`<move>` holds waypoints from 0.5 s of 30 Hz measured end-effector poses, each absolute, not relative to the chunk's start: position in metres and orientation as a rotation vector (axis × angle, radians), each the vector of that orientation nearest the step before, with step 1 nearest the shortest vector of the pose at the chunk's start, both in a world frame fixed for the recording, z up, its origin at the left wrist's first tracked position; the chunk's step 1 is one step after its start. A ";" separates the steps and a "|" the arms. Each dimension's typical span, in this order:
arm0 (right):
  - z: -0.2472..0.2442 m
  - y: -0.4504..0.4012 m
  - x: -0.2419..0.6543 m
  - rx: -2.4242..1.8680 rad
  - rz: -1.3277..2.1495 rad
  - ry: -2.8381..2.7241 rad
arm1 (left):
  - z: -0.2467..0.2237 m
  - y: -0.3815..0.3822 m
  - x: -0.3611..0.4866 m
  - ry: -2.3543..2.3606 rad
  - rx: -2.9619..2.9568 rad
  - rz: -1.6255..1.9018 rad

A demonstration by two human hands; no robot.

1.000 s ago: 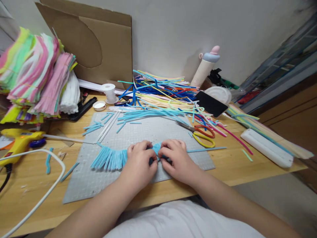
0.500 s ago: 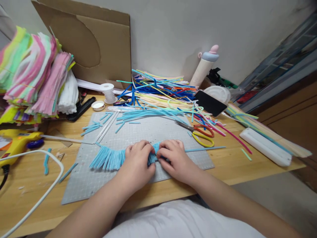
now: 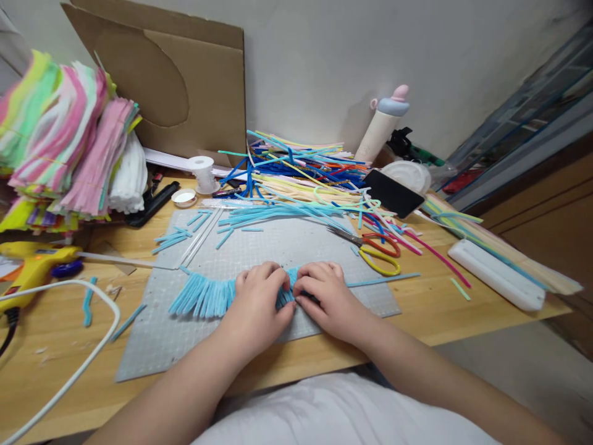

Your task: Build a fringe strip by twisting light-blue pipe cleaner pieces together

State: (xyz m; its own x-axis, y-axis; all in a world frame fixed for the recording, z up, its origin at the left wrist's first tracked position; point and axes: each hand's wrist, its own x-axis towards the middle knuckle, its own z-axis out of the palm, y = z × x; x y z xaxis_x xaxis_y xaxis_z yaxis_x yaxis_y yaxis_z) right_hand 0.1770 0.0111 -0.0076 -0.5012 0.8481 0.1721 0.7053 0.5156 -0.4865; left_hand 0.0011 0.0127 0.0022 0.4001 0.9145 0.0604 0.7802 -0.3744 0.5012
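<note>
A fringe of light blue pipe cleaners (image 3: 204, 296) lies across the grey cutting mat (image 3: 152, 346), its strands side by side along one stem. My left hand (image 3: 262, 296) rests over the fringe's right part, fingers curled around it. Close beside it, my right hand (image 3: 324, 290) is closed at the fringe's right end, its fingertips nearly meeting the left thumb. Out to the right of that hand runs a bare blue pipe cleaner stem (image 3: 384, 280). The spot between both sets of fingertips is mostly hidden.
Scissors (image 3: 375, 247) with red and yellow handles lie at the mat's right. Loose pipe cleaners (image 3: 287, 213) pile up behind. Short cut pieces (image 3: 171, 240) lie left on the mat. A yellow glue gun (image 3: 37, 266) with a white cable sits at the left; a phone (image 3: 393, 193) lies back right.
The left thumb has shifted slightly to the right, toward the right fingertips. Both hands otherwise keep their place on the fringe.
</note>
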 end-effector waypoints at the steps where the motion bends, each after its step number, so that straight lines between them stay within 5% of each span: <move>1: -0.007 0.011 0.177 -1.287 0.509 -2.365 | 0.003 0.012 0.001 1.437 2.281 0.459; 15: -0.008 0.011 0.176 -1.296 0.475 -2.382 | 0.003 0.012 0.001 1.435 2.331 0.447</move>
